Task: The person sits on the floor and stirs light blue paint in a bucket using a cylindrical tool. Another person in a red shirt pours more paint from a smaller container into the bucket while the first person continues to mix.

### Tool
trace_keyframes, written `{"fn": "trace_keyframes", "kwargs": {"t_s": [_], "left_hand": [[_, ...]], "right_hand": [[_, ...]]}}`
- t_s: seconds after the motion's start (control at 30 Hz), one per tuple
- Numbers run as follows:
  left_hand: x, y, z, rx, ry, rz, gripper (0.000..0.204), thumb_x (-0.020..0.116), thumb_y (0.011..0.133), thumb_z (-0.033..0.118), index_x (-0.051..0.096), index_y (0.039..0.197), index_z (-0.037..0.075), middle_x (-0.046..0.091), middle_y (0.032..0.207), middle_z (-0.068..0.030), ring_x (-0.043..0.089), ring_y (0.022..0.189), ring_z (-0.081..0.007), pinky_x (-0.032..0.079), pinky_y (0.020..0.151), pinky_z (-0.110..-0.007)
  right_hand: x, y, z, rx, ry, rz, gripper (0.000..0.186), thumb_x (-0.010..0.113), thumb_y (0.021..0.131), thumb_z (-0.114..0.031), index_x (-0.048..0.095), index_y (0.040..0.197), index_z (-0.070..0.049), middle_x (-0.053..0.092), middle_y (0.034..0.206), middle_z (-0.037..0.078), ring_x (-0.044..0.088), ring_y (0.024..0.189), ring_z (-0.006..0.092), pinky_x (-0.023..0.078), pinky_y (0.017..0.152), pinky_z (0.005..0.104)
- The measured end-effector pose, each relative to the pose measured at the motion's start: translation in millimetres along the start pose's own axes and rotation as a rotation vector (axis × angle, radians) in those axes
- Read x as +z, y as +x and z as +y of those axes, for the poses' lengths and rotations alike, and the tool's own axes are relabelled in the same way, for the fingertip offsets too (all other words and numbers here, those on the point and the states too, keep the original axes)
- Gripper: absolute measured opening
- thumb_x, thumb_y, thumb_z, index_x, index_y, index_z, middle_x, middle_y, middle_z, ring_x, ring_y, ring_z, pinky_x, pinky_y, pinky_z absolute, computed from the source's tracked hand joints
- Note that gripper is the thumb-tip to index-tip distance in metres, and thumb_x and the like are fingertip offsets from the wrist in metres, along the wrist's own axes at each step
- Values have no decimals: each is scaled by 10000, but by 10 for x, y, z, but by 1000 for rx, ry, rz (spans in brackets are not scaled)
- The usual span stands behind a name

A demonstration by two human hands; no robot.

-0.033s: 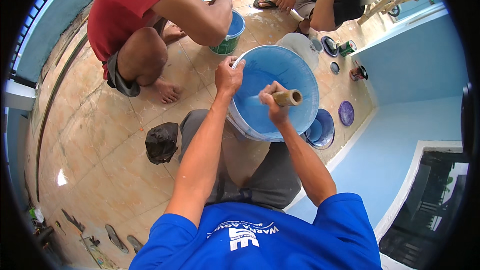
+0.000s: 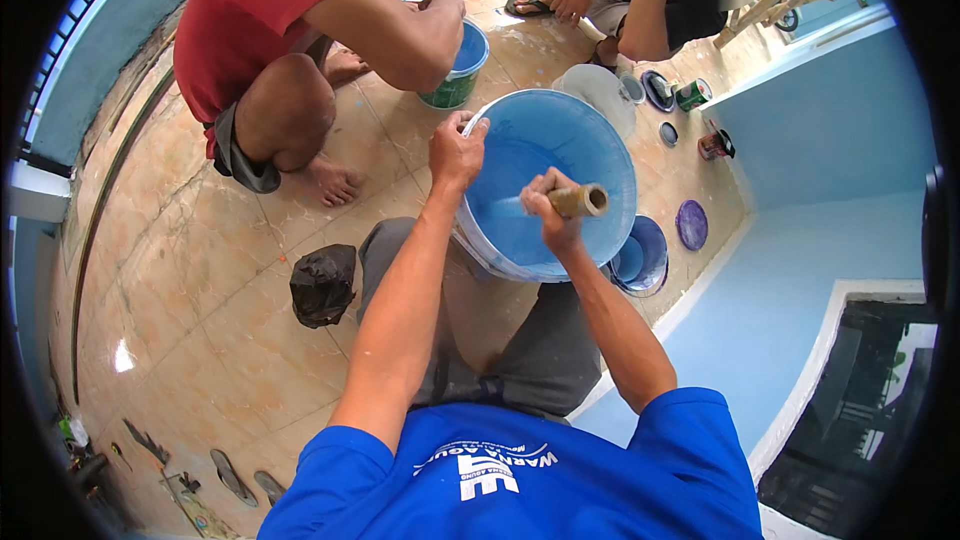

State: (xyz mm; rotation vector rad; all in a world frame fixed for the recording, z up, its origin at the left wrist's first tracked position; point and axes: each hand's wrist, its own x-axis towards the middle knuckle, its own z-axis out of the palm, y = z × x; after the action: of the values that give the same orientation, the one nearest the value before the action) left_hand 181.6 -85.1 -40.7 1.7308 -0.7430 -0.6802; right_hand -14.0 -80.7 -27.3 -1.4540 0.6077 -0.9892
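1. left hand (image 2: pixel 456 152) grips the near rim of the big bucket (image 2: pixel 600 140), which is full of blue paint (image 2: pixel 545 195).
2. right hand (image 2: pixel 548 212) is closed around a wooden stick (image 2: pixel 580 201); the stick dips into the paint.
3. a black bag (image 2: pixel 323 284) lies on the tiled floor (image 2: pixel 200 270), just left of the person's knee.
4. a person in a red shirt (image 2: pixel 255 15) squats across the floor, one arm over a small bucket (image 2: pixel 458 70).
5. a blue lid (image 2: pixel 640 255) sits just right of the big bucket; a purple lid (image 2: pixel 692 224) lies beyond it by the blue wall (image 2: pixel 820 130).
6. two cans (image 2: pixel 694 94) stand near that wall.
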Motion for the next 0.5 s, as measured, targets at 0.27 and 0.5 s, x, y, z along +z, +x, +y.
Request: {"fn": "trace_keyframes", "kwargs": {"t_s": [0.27, 0.5], "left_hand": [[23, 71, -2, 39, -44, 10, 323, 750, 907, 304, 746, 1076, 29, 768, 917, -162, 741, 846, -297, 556, 779, -407], [44, 94, -58, 59, -27, -7, 310, 738, 924, 273, 740, 1081, 5, 761, 920, -140, 717, 830, -247, 549, 769, -380]], "right_hand": [[-196, -217, -246, 114, -113, -82, 170, 639, 808, 27, 519, 744, -75, 556, 695, -9, 512, 653, 74, 420, 589, 275], [-269, 331, -537, -35, 86, 179, 160, 666, 844, 19, 563, 781, -85, 583, 717, -15, 544, 641, 78, 453, 587, 263]]}}
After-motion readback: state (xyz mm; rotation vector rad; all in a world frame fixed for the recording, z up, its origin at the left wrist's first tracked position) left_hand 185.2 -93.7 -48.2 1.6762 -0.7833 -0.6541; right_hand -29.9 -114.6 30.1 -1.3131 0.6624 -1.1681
